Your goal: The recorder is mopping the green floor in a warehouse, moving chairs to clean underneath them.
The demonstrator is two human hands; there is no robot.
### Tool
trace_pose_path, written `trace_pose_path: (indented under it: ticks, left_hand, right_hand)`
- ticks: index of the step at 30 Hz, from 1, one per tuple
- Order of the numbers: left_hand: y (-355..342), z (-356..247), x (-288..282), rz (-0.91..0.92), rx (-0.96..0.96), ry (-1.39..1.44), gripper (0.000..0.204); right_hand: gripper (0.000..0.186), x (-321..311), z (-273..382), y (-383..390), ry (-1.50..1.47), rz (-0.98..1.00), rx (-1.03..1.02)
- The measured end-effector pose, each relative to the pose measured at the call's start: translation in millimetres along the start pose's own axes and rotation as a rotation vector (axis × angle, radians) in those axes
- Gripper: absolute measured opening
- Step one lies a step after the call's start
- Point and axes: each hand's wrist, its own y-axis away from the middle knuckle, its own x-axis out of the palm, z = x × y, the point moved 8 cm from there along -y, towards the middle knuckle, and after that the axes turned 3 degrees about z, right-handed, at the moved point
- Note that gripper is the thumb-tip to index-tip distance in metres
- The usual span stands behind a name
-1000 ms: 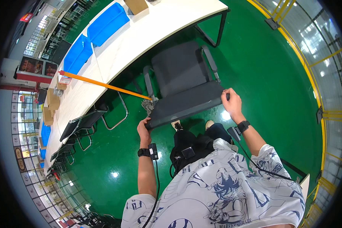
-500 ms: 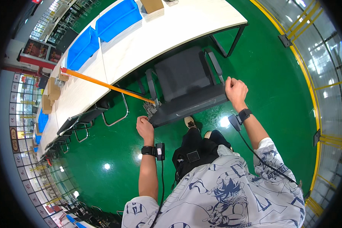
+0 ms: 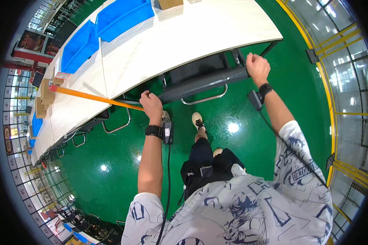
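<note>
A dark office chair [image 3: 204, 83] stands partly beneath the pale tabletop, its backrest towards me and much of its seat hidden by the table. My left hand [image 3: 151, 107] is closed on the left end of the backrest. At the opposite end, my right hand [image 3: 258, 68] grips the backrest with curled fingers. A mop with an orange handle [image 3: 90, 96] leans on the table edge, and its grey strands show just beside my left wrist.
Blue bins [image 3: 124, 18] and cardboard boxes [image 3: 45, 94] sit on the long table [image 3: 151, 53]. More chairs [image 3: 84, 124] line its left side. Green floor [image 3: 110, 171] lies around my feet, bounded on the right by a yellow-framed barrier [image 3: 329, 110].
The chair has moved forward, its seat now mostly under the table. Both my hands went forward with it, and I have come closer to the table.
</note>
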Motion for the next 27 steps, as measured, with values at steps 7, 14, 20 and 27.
trace_pose_path:
  ticks: [7,14,20,27]
  left_hand:
    - [-52,-26,49,0.038,0.188,-0.129,0.031]
    - [-53,-31,28,-0.046,0.095,0.098,0.043]
    - [-168,127,-187,-1.019,-0.18,-0.527,0.08]
    - [-183,128,-136,-0.499,-0.129,0.569,0.031]
  right_hand:
    - [0.04,34,13,-80,0.03,-0.01,-0.062]
    - [0.043,35,-33,-85,0.04,0.022,0.039]
    - [0.044,34,-14,-82,0.069,0.089,0.026]
    - [0.043,42,-30,-93,0.137,0.112,0.071]
